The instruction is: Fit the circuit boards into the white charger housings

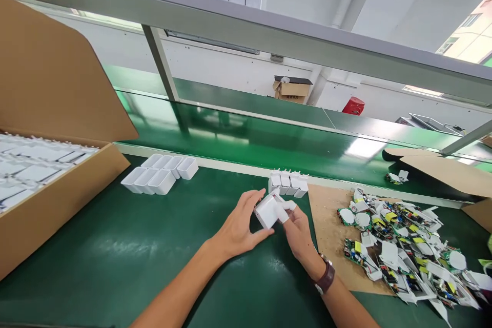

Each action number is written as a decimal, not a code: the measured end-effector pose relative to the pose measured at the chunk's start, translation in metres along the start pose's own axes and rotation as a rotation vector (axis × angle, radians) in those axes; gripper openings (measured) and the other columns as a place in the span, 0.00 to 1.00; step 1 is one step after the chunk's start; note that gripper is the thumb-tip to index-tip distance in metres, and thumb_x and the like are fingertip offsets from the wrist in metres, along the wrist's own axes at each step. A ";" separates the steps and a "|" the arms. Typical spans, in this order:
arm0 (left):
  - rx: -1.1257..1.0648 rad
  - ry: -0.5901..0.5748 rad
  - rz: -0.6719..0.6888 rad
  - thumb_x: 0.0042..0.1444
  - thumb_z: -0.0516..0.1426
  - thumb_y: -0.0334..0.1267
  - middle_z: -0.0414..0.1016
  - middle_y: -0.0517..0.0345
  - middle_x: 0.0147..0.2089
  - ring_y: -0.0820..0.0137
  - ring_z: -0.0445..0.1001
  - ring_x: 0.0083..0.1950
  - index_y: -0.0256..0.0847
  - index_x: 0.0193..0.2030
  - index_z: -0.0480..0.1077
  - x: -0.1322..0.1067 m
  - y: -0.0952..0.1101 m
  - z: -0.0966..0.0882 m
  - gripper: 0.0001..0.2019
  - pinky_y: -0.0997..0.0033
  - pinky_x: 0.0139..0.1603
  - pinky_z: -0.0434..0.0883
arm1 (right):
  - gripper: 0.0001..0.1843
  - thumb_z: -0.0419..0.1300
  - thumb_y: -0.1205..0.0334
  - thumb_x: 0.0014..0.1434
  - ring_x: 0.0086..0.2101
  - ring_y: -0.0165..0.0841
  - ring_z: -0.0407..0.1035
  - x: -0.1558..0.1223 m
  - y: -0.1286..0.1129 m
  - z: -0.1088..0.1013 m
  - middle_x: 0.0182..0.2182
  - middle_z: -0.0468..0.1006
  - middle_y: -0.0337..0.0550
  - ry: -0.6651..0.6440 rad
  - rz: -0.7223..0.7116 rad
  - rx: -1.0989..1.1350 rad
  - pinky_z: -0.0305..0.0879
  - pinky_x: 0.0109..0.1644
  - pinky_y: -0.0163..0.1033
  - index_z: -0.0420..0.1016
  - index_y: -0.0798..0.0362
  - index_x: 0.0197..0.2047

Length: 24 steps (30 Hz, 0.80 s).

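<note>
Both hands meet over the green mat around a white plastic charger housing (268,210). My left hand (239,226) grips its left side with thumb below and fingers curled on top. My right hand (298,230), with white-covered fingertips and a brown wristwatch, pinches its right end. Just behind stands a short row of assembled white plugs (288,183) with prongs up. To the right, a pile of green circuit boards (403,251) with white and yellow parts lies on a cardboard sheet (330,236).
Several empty white shells (161,174) sit in two rows at the back left. A large open carton (57,189) of white parts stands at far left. A green conveyor belt (249,138) runs behind the mat. More cardboard (442,169) lies at the right.
</note>
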<state>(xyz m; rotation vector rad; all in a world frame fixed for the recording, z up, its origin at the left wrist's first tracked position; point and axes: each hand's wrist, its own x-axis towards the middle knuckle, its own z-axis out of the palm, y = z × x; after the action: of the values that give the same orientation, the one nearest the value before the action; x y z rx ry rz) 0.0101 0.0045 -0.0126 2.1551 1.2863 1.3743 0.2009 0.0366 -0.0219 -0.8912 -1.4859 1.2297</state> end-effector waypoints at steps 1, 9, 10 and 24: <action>0.007 0.041 0.054 0.55 0.68 0.39 0.72 0.41 0.60 0.56 0.77 0.54 0.47 0.74 0.52 0.000 0.003 0.002 0.44 0.53 0.52 0.79 | 0.15 0.63 0.45 0.66 0.44 0.43 0.79 -0.001 -0.001 0.003 0.44 0.83 0.47 -0.006 0.120 0.136 0.79 0.48 0.51 0.76 0.48 0.44; 0.051 0.202 0.210 0.58 0.68 0.41 0.79 0.43 0.53 0.56 0.80 0.52 0.45 0.72 0.55 0.003 0.008 0.003 0.39 0.52 0.53 0.79 | 0.23 0.70 0.38 0.55 0.44 0.46 0.78 -0.007 -0.009 0.017 0.39 0.83 0.46 -0.096 0.429 0.435 0.77 0.44 0.50 0.74 0.49 0.39; 0.051 0.197 0.199 0.58 0.68 0.43 0.79 0.43 0.54 0.56 0.80 0.52 0.45 0.71 0.55 0.002 0.007 0.003 0.39 0.52 0.53 0.79 | 0.23 0.70 0.38 0.55 0.43 0.46 0.78 -0.007 -0.009 0.017 0.39 0.83 0.46 -0.097 0.435 0.434 0.77 0.44 0.51 0.74 0.49 0.39; 0.080 0.119 0.126 0.61 0.66 0.38 0.77 0.44 0.55 0.55 0.78 0.56 0.44 0.65 0.61 0.003 0.002 0.001 0.29 0.51 0.55 0.78 | 0.16 0.61 0.45 0.67 0.48 0.44 0.77 -0.006 0.003 0.012 0.46 0.82 0.48 0.005 0.146 0.107 0.79 0.49 0.50 0.77 0.48 0.47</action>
<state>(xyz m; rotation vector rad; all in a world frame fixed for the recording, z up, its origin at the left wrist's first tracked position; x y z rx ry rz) 0.0124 0.0058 -0.0097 2.2728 1.2869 1.5464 0.1905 0.0280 -0.0268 -0.9434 -1.3569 1.3985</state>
